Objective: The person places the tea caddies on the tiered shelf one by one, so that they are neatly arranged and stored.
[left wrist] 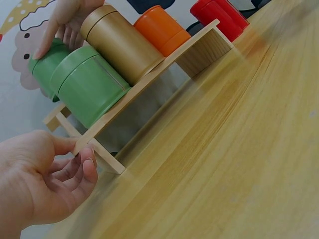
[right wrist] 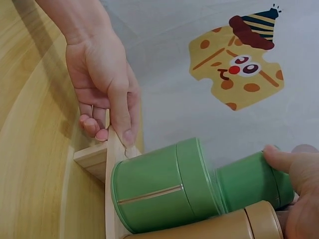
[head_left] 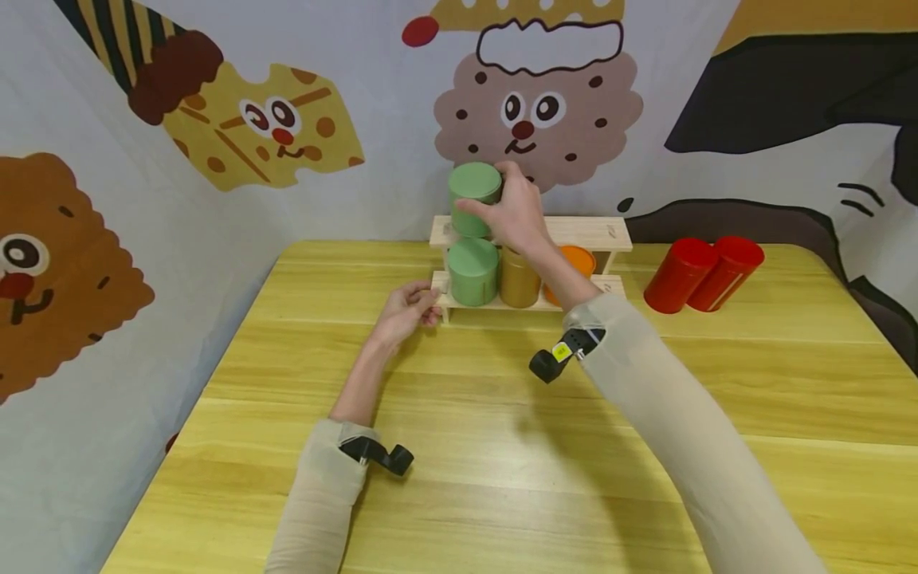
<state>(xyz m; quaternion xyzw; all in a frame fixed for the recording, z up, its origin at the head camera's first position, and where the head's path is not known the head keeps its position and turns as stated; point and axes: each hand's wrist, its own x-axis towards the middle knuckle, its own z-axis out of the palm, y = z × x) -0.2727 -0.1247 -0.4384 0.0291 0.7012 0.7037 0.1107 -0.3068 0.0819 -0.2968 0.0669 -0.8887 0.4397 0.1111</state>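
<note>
My right hand (head_left: 518, 209) grips a green canister (head_left: 473, 195) at the left end of the rack's upper tier; whether its base touches the board cannot be told. Below it, on the lower tier, stand a second green canister (left wrist: 89, 84), a gold canister (left wrist: 122, 45) and an orange canister (left wrist: 160, 31). With thumb and fingers my left hand (left wrist: 50, 174) pinches the left end of the lower board of the wooden rack (left wrist: 144, 82). In the right wrist view the right hand (right wrist: 304, 186) shows only partly, its thumb on the held canister (right wrist: 251, 181).
Two red canisters (head_left: 680, 275) stand side by side on the wooden table (head_left: 459, 446), right of the rack. A cloth with cartoon figures (head_left: 387, 96) hangs close behind the rack. My right forearm crosses in front of the rack and partly covers the orange canister.
</note>
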